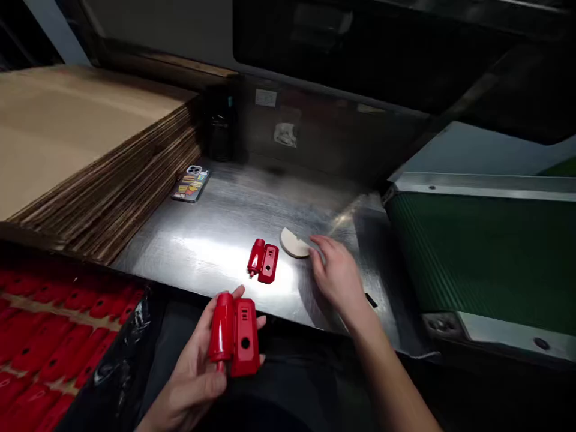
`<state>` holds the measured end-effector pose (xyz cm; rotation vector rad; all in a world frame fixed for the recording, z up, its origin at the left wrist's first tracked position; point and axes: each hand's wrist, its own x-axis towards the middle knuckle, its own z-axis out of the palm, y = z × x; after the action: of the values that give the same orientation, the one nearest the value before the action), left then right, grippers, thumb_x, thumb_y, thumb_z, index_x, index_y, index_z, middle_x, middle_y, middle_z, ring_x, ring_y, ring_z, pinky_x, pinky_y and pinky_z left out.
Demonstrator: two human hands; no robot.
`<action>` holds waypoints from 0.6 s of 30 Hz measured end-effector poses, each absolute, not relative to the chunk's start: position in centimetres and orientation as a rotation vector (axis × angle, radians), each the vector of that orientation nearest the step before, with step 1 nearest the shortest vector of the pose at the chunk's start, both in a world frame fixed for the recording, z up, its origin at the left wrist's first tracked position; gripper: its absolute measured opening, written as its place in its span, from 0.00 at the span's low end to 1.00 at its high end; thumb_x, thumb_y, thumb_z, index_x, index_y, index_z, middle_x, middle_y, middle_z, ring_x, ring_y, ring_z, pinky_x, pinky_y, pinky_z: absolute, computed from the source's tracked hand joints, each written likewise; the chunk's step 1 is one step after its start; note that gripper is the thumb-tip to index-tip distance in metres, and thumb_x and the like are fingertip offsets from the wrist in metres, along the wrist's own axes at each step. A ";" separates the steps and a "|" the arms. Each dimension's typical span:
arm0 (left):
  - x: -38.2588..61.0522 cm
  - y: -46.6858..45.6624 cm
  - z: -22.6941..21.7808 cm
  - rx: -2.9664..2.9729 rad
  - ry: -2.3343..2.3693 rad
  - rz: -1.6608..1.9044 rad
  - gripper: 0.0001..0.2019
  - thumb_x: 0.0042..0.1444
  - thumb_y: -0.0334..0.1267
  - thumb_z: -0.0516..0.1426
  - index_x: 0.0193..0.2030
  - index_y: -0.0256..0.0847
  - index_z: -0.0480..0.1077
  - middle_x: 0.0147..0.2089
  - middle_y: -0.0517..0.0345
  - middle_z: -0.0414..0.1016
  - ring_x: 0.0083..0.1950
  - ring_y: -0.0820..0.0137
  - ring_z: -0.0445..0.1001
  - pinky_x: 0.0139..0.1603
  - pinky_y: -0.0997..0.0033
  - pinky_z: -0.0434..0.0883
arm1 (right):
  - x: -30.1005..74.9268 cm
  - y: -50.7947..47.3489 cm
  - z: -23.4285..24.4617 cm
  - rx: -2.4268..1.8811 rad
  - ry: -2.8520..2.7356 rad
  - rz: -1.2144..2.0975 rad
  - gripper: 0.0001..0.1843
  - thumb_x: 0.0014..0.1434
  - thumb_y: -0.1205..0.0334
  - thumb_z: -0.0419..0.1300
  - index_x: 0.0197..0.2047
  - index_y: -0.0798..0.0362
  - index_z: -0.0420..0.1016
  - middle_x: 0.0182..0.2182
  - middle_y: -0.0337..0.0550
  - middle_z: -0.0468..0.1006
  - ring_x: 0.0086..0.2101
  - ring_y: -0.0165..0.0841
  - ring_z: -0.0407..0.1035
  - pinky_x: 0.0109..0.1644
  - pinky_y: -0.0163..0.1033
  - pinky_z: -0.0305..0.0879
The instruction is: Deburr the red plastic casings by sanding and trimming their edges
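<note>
My left hand holds a red plastic housing upright just off the front edge of the metal table. A second, like red housing lies on the table in the bright spot of light. My right hand reaches over the table with its fingers apart, its fingertips at a pale round disc lying just right of the second housing. The hand holds nothing that I can see.
A thick stack of cardboard sheets fills the left. A phone in a colourful case lies beside it. A bin of several red housings sits at lower left. A green conveyor runs on the right. A dark container stands at the back.
</note>
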<state>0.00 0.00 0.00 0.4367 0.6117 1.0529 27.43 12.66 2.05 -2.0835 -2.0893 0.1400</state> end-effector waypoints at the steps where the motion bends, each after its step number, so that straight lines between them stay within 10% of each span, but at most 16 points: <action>1: 0.0 0.0 0.1 0.438 0.624 1.052 0.42 0.51 0.46 0.77 0.72 0.65 0.68 0.85 0.62 0.44 0.78 0.32 0.57 0.60 0.48 0.81 | 26.6 13.1 1.6 -2.086 -2.107 0.158 0.21 0.78 0.62 0.51 0.68 0.59 0.68 0.67 0.56 0.74 0.64 0.47 0.67 0.66 0.49 0.62; 12: -0.3 -0.1 0.5 0.358 0.715 1.160 0.40 0.51 0.42 0.76 0.70 0.60 0.71 0.85 0.60 0.41 0.78 0.33 0.58 0.63 0.47 0.79 | 25.0 13.7 0.6 -2.107 -1.907 0.320 0.17 0.66 0.65 0.61 0.58 0.56 0.69 0.49 0.55 0.80 0.49 0.51 0.74 0.52 0.49 0.67; 18: 0.6 0.6 -0.7 0.286 0.802 1.275 0.34 0.57 0.37 0.73 0.68 0.59 0.71 0.83 0.57 0.52 0.76 0.39 0.63 0.70 0.45 0.74 | 23.4 6.5 2.6 -2.018 -1.670 0.668 0.21 0.76 0.43 0.48 0.45 0.49 0.73 0.30 0.41 0.80 0.29 0.38 0.75 0.31 0.39 0.68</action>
<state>0.55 0.63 -0.67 0.2864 0.8015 1.2751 23.41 6.50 2.57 -2.0176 -1.6703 0.6683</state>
